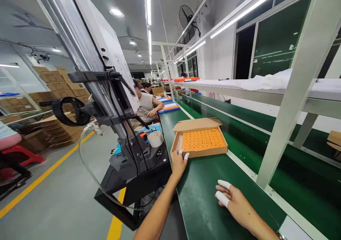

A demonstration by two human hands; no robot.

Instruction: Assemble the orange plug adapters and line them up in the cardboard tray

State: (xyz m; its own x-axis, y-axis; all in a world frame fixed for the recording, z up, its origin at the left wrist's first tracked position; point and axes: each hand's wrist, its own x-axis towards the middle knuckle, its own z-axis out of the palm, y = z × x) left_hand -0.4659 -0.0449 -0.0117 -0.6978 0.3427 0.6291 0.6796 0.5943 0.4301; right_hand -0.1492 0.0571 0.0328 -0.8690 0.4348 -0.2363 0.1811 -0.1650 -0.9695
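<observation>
An open cardboard box (205, 154) filled with rows of small orange pieces (204, 139) rests on the green work surface (210, 197), its lid flap folded back on the far side. My left hand (179, 163) is at the box's near left corner, fingers apart and touching the cardboard, with white covers on two fingertips. Lower right, my right hand (231, 199) hovers over the green surface, apart from the box. Its fingers are spread, two of them in white covers, and nothing is in them.
A black machine base with a metal column (98, 90) stands left of the bench. White posts (287, 97) and a shelf (239, 87) run along the right. Ahead, a person (146, 105) sits beside a blue tray (170, 107) of orange pieces.
</observation>
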